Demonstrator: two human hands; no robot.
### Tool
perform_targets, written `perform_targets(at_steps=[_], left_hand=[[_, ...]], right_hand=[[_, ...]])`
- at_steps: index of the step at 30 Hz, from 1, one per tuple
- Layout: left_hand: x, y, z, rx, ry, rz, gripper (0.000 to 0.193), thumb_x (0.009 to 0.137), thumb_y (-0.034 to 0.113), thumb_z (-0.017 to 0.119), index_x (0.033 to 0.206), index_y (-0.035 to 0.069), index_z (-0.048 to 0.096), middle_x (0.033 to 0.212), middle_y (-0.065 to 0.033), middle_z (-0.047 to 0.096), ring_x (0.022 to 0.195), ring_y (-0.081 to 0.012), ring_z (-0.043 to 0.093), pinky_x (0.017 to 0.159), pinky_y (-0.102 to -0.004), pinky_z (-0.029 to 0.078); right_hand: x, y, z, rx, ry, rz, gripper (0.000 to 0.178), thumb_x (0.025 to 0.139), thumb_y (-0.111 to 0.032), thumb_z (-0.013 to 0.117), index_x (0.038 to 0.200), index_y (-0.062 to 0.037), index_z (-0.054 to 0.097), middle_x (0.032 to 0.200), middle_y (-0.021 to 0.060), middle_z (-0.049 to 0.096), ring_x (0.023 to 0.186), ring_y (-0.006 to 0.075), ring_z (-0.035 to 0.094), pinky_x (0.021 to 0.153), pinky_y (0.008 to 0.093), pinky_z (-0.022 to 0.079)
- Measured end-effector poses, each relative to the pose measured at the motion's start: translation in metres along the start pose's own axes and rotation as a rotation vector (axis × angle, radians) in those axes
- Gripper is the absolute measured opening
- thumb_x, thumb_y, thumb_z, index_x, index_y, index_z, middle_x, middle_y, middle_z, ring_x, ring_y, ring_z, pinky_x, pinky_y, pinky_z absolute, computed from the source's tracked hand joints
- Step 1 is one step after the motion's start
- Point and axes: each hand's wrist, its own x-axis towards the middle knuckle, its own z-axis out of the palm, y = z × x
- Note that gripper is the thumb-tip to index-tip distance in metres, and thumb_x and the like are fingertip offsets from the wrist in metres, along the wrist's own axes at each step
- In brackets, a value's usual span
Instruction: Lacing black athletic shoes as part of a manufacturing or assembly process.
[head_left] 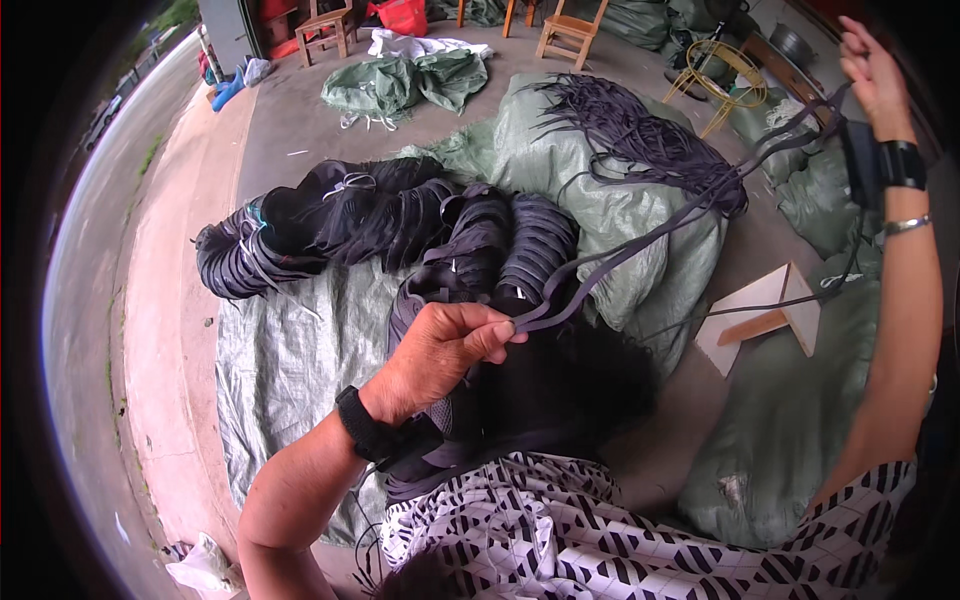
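My left hand [440,350] pinches the end of dark grey shoelaces [610,262] between thumb and fingertips, in front of my body. The laces stretch up to the right toward my right hand [873,80], which is raised at the upper right with its fingers partly curled round their far end. Between the hands, they pass the edge of a loose heap of similar laces [640,130]. Beyond my left hand lie rows of nested dark shoe uppers [535,245], with another row [260,250] farther left. A dark shoe upper [415,300] lies beside my left hand.
A pale green woven sack [620,250] bears the lace heap, and a woven sheet [290,370] lies under the uppers. At right are a white board piece [765,310], a yellow wire stool [720,75] and full green sacks [790,430]. Wooden chairs [572,38] stand behind.
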Motion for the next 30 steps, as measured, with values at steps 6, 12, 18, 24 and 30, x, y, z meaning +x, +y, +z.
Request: perform_targets(at_steps=[6,12,18,24,30], left_hand=[[-0.005,-0.007,-0.004,0.124,0.062,-0.029,0.021,0.092,0.019,0.06,0.09,-0.001,0.068,0.081,-0.0028,0.065,0.071,-0.0095,0.058,0.07,-0.0235,0.047],[-0.045,-0.034,-0.011,0.606,0.561,0.235,0.014,0.091,0.015,0.061,0.094,0.001,0.064,0.084,-0.0024,0.06,0.076,-0.0101,0.055,0.071,-0.0241,0.046],[-0.087,-0.07,0.009,0.51,0.621,-0.045,0.023,0.077,0.015,0.074,0.09,0.002,0.059,0.072,-0.0052,0.051,0.059,-0.0133,0.051,0.058,-0.0264,0.043],[-0.089,-0.087,-0.002,0.479,0.616,-0.033,0.019,0.074,0.003,0.072,0.085,0.004,0.056,0.073,-0.0004,0.045,0.059,-0.0079,0.041,0.055,-0.0231,0.037],[-0.086,-0.084,-0.003,0.567,0.586,-0.039,0.025,0.074,0.012,0.075,0.086,0.006,0.055,0.069,-0.0056,0.051,0.054,-0.0155,0.051,0.053,-0.0284,0.044]], right_hand=[[-0.236,0.131,0.226,0.003,-1.169,0.334,0.042,0.075,-0.001,0.068,0.115,0.0044,0.054,0.099,0.0135,0.067,0.098,0.0171,0.063,0.085,0.0292,0.049],[-0.314,0.184,0.238,0.139,-1.075,1.06,0.019,0.091,-0.018,0.053,0.096,-0.0016,0.061,0.057,0.0014,0.056,0.045,0.0034,0.042,0.04,0.0187,0.029],[-0.373,0.213,0.263,-0.098,-0.894,0.359,0.02,0.082,-0.02,0.067,0.089,-0.0022,0.062,0.073,0.0108,0.066,0.066,0.0231,0.066,0.061,0.0338,0.05],[-0.375,0.2,0.276,-0.436,-1.018,0.227,0.025,0.079,-0.023,0.069,0.091,-0.0022,0.062,0.081,0.0158,0.067,0.079,0.034,0.065,0.07,0.041,0.052],[-0.379,0.216,0.272,-0.062,-0.984,0.55,0.017,0.079,-0.015,0.069,0.086,-0.0001,0.064,0.071,0.0114,0.064,0.064,0.0157,0.061,0.062,0.0315,0.048]])
